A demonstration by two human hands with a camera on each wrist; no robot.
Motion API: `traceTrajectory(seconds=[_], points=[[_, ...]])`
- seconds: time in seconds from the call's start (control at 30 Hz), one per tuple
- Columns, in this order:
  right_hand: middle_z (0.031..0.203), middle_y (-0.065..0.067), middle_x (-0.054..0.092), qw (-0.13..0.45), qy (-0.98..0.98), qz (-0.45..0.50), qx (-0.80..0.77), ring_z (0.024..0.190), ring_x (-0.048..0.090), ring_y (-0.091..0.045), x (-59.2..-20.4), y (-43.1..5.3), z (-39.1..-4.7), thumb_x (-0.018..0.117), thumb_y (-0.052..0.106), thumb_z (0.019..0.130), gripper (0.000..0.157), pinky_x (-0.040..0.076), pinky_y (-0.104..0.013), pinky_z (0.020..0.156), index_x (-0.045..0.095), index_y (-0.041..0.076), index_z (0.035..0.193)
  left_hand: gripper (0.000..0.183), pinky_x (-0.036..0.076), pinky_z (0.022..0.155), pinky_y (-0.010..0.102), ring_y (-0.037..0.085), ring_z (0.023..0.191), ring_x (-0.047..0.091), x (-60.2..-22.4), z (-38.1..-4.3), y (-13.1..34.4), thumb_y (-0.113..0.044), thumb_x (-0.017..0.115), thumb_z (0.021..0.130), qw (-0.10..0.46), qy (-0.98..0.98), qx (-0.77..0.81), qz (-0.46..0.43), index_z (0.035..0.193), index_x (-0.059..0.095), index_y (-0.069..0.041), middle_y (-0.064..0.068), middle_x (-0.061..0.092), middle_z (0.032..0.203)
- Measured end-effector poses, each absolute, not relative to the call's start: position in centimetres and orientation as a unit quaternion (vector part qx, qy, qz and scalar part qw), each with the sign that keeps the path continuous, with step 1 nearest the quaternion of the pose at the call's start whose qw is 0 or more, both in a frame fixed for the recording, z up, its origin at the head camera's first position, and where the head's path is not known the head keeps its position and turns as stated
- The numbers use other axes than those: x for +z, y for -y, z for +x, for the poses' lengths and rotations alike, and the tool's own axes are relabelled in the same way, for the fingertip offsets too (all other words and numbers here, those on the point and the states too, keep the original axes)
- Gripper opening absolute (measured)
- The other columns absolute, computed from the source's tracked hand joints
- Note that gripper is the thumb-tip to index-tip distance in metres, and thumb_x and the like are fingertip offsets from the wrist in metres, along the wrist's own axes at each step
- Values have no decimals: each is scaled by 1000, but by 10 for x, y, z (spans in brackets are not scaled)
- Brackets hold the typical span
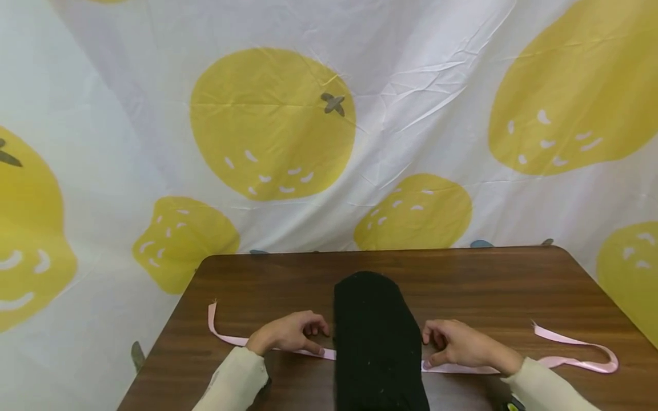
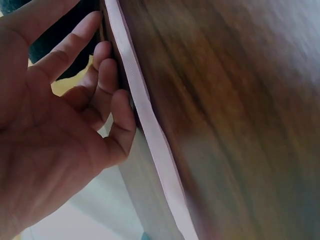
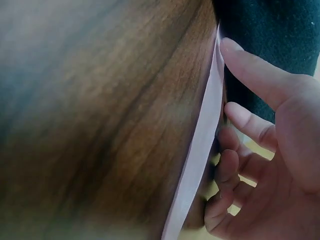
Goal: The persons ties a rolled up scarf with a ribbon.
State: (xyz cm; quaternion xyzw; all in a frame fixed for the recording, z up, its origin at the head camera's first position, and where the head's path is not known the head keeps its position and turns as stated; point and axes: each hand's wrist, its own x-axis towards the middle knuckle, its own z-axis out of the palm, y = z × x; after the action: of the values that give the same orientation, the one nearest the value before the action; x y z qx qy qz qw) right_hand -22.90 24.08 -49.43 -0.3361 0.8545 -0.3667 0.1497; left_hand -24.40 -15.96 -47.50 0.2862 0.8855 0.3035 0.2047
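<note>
A long black fabric piece (image 1: pixel 377 342) with a rounded far end lies across the middle of a pale pink ribbon (image 1: pixel 462 369), which runs sideways beneath it and comes out on both sides. My left hand (image 1: pixel 293 332) is just left of the fabric, its thumb down on the ribbon and its fingers loosely bent above the table. On the other side, my right hand (image 1: pixel 460 344) mirrors it, with the thumb (image 3: pixel 250 62) touching the ribbon close to the fabric's edge. The ribbon stretch under the fabric is hidden.
The brown wood-grain table (image 1: pixel 288 274) has rounded far corners. Behind it hangs a white cloth (image 1: pixel 154 85) with large yellow fruit prints. The ribbon's loose ends curl outward on the left and right. A dark item (image 1: pixel 513 406) shows beneath the right sleeve.
</note>
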Motion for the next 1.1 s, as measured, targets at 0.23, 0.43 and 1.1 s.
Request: traceTrajectory(seconds=[0.23, 0.43, 1.1], points=[[65, 13, 47, 121, -879, -320, -333, 58, 44, 1, -494, -236, -231, 85, 31, 76, 36, 38, -21, 52, 55, 16, 90, 27, 42, 77, 26, 16, 87, 51, -477, -245, 156, -21, 83, 81, 188, -889, 298, 294, 101, 67, -14, 1, 55, 92], [66, 10, 49, 142, -882, -287, -346, 58, 46, -2, -494, -235, -231, 84, 28, 77, 34, 39, -22, 53, 57, 15, 93, 21, 43, 75, 26, 15, 84, 52, -481, -244, 157, -15, 83, 80, 165, -895, 296, 291, 94, 66, -12, 1, 56, 88], [72, 9, 55, 157, -842, -344, -385, 66, 50, -1, -491, -238, -229, 76, 8, 83, 14, 42, -21, 58, 63, 12, 81, 15, 43, 66, 21, 1, 69, 50, -482, -241, 158, -14, 83, 80, 179, -890, 303, 289, 82, 68, -12, -9, 56, 73]])
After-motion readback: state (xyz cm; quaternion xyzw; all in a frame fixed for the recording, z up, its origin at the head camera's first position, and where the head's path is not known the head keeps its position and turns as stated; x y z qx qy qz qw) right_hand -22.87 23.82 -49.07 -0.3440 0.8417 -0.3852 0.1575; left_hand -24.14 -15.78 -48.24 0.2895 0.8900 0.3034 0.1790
